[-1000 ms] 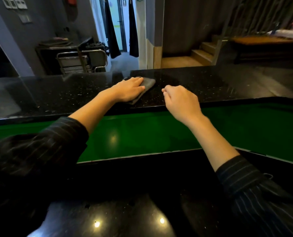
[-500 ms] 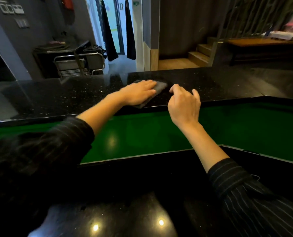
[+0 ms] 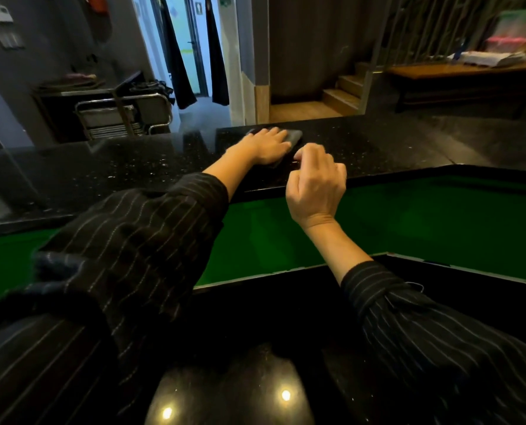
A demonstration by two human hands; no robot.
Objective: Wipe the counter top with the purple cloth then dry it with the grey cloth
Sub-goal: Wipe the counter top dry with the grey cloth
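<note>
Left hand (image 3: 266, 145): I am pressing it flat on the grey cloth (image 3: 295, 135), fingers straight and close together, palm down. The flat press is spreading the load over the fabric so it takes up moisture rather than bunching. The cloth is lying on the raised black counter top (image 3: 133, 167), near its far edge, with one corner showing past my fingertips.

Right hand (image 3: 316, 182): I am holding it just beside the left, over the near edge of the same ledge, with the fingers loosely curled. The fingertips are facing away from me, so I cannot tell whether they are pinching anything or touching the stone. Judgement: it is acting as a brace while I am leaning across the green panel (image 3: 408, 225) to reach.

The purple cloth is not in view. With grey fabric under my palm, I am judging this to be the drying stage. How much of the surface is dry is not readable from the speckled gloss.
</note>
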